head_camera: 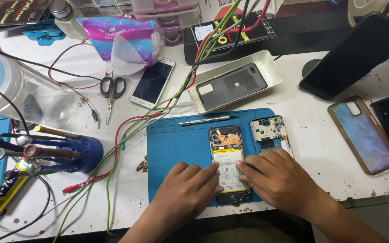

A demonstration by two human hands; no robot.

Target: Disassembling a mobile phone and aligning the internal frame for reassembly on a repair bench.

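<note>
An opened smartphone (226,150) with its back off lies on a blue work mat (176,139), showing a white battery and the circuit board above it. My left hand (186,191) rests on the mat and presses the phone's left edge with its fingertips. My right hand (278,177) lies on the phone's right side, fingers on the battery. Neither hand holds a tool. A detached inner frame piece with camera cutouts (269,129) lies just right of the phone, partly under my right hand.
A metal pry tool (205,120) lies on the mat's top edge. A white tray (271,67) holds a dark back cover. Around are a white phone (151,82), scissors (111,92), a phone case (364,135), a blue tool holder (75,153), a clear bottle (19,90) and green and red wires (127,130).
</note>
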